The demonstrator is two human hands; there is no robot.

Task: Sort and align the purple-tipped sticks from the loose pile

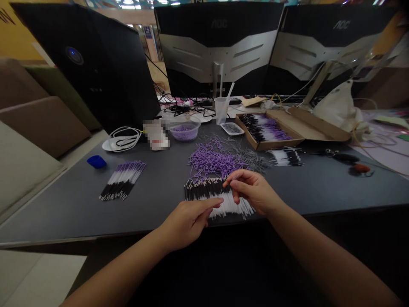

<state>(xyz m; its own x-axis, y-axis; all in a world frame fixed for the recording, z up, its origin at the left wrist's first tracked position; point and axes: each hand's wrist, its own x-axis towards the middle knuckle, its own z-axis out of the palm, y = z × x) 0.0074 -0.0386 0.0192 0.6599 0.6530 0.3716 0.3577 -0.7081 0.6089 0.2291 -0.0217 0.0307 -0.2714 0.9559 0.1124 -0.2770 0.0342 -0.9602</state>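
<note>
My left hand [188, 221] is low over the near side of a row of black-and-white sticks [207, 187], its index finger stretched across their white ends. Its other fingers are partly folded under, and no held thing shows there. Beside it, my right hand [255, 192] is above the right part of the row. Its thumb and index finger are bent together in a pinch; whatever is between them is too small to make out. Just behind the row is a loose heap of short purple pieces [211, 160], with thin grey pieces [255, 157] next to it.
At left lie a bundle of purple, white and black sticks [123, 181] and a blue cap-like object [96, 161]. Behind stand a clear bowl [183, 130], a plastic cup [220, 111], a small tray [232, 128] and an open cardboard box [281, 143]. Monitors [220, 42] line the back.
</note>
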